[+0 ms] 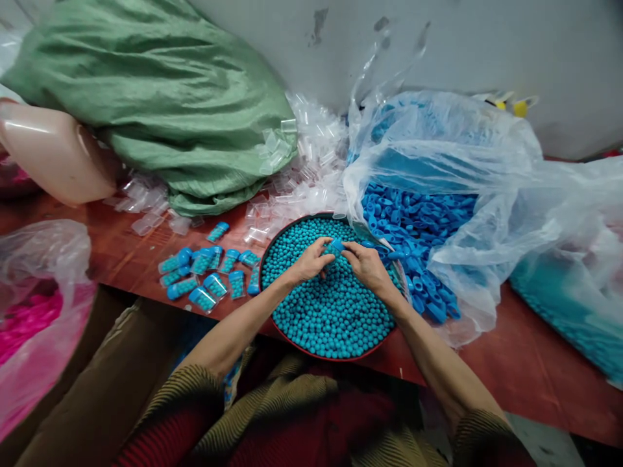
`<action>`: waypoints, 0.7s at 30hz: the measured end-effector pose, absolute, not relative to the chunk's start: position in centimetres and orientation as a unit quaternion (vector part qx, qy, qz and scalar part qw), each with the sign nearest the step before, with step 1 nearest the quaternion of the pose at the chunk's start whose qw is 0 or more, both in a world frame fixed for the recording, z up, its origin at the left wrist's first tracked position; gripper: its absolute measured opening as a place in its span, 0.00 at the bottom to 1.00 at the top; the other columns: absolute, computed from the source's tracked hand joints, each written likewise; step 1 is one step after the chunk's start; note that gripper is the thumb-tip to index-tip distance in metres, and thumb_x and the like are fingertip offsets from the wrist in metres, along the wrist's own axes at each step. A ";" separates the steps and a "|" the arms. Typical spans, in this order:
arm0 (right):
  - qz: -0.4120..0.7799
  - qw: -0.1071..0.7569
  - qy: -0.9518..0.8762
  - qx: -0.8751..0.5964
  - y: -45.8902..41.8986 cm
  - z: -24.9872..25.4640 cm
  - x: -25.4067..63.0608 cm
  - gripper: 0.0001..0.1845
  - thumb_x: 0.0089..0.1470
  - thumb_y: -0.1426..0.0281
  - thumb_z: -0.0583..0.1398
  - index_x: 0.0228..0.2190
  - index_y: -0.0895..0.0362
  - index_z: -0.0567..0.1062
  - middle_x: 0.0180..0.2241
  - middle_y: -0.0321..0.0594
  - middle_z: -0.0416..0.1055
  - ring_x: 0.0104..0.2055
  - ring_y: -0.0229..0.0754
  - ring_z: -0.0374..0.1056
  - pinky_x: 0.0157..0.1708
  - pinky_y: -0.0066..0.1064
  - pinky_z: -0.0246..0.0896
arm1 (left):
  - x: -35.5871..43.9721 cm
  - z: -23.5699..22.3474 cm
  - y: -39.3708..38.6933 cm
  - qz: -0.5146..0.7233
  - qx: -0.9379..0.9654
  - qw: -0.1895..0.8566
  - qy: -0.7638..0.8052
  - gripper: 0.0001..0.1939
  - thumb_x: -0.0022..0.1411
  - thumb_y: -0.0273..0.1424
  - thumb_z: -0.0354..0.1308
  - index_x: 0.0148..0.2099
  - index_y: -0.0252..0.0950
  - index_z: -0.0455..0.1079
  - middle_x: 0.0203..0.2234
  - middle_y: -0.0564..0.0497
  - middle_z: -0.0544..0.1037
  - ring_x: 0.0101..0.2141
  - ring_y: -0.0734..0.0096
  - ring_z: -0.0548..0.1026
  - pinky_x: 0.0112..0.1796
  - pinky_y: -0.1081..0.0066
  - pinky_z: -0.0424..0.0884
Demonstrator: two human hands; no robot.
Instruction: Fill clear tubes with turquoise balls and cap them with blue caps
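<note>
Over a round tub [335,356] of small turquoise balls [335,318], my two hands meet. Between them is a small clear bottle [333,246] with turquoise balls inside and a blue cap on its upper right end. My left hand [313,261] is closed around the bottle's body. The fingers of my right hand [368,264] pinch at the blue cap. To the left of the tub lie several filled bottles [214,283] with blue caps. Loose blue caps [413,220] spill from a clear plastic bag on the right, close to my right hand.
Empty clear bottles [316,143] are heaped behind the tub, beside a large green sack [195,97]. A pale pink container [53,152] lies at the left. Bags of pink pieces [34,318] and turquoise balls [564,318] flank the red table [516,363].
</note>
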State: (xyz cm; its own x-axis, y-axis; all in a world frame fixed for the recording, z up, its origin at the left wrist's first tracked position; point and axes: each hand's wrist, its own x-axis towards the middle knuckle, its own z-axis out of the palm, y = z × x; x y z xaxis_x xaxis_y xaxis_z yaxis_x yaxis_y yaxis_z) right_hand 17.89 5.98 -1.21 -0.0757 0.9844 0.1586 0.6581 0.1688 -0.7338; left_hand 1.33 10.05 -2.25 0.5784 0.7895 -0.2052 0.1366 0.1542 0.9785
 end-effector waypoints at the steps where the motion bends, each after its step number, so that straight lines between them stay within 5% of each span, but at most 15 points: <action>1: 0.253 0.329 -0.690 -0.593 5.7 -0.9 17.8 0.13 0.55 0.69 0.54 0.38 0.56 0.77 0.31 0.40 0.77 0.32 0.42 0.71 0.35 0.30 0.63 | 1.3 -2.1 9.6 0.253 0.595 0.658 0.385 0.25 0.55 0.31 0.54 0.55 0.37 0.56 0.27 0.57 0.66 0.19 0.81 0.65 0.18 0.77 0.66; 6: 0.242 0.315 -0.698 -0.596 4.2 0.3 17.5 0.15 0.57 0.69 0.52 0.39 0.57 0.78 0.26 0.38 0.75 0.27 0.39 0.69 0.30 0.28 0.62 | 1.2 -1.4 8.0 0.276 0.575 0.660 0.397 0.30 0.54 0.30 0.54 0.59 0.37 0.54 0.27 0.56 0.65 0.20 0.80 0.67 0.19 0.76 0.69; 14: 0.210 0.309 -0.714 -0.593 3.3 -0.2 17.4 0.16 0.58 0.70 0.51 0.41 0.56 0.77 0.34 0.43 0.78 0.35 0.43 0.73 0.36 0.30 0.65 | 1.0 -1.0 6.7 0.271 0.598 0.615 0.437 0.33 0.55 0.30 0.53 0.63 0.37 0.53 0.29 0.52 0.70 0.16 0.81 0.65 0.16 0.77 0.65; 21: 0.239 0.338 -0.708 -0.572 2.7 -0.1 17.4 0.16 0.57 0.68 0.53 0.39 0.56 0.79 0.27 0.38 0.77 0.26 0.39 0.70 0.30 0.28 0.63 | 0.7 -0.5 6.0 0.268 0.591 0.629 0.428 0.29 0.57 0.30 0.52 0.61 0.38 0.56 0.24 0.56 0.65 0.16 0.81 0.65 0.15 0.78 0.62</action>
